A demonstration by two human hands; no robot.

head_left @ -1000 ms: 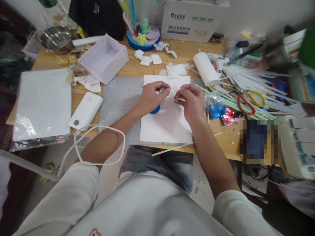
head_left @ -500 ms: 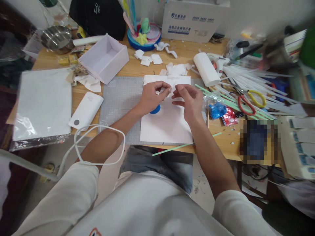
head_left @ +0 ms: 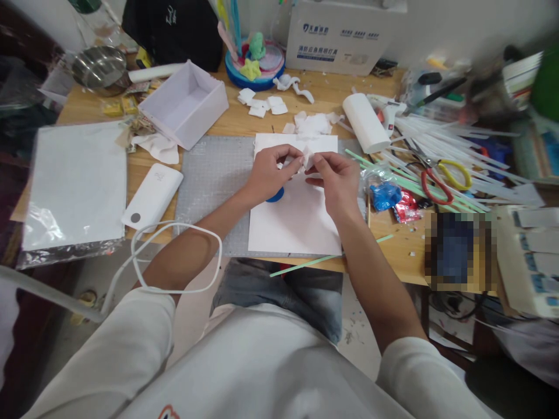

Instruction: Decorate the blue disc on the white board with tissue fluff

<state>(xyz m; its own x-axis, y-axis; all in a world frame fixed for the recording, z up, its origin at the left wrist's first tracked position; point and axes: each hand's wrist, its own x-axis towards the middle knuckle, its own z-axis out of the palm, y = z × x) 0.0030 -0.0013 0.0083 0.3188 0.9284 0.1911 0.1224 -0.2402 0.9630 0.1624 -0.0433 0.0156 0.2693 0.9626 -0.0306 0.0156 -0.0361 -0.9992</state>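
Above a white sheet (head_left: 292,230), my left hand (head_left: 267,173) pinches a small white scrap (head_left: 307,157), perhaps paper or tissue, between thumb and index finger. From the other side, my right hand (head_left: 341,181) has its thumb and fingers closed on the same scrap's edge. Partly hidden under the left hand, a round blue thing (head_left: 276,195) lies on the sheet. The sheet rests on a grey gridded cutting mat (head_left: 213,174). More white scraps (head_left: 314,124) lie just beyond the sheet.
Left stand a lilac open box (head_left: 186,105) and a white power bank (head_left: 154,196) with a looped cable (head_left: 220,256). To the right are a white roll (head_left: 367,123), scissors (head_left: 437,174), many plastic strips (head_left: 463,139) and a blue packet (head_left: 385,196). A green stick (head_left: 305,265) crosses the front edge.
My right hand's thumb and fingers have closed toward the left fingertips and come together at the white scrap. The left hand has stayed nearly in place.
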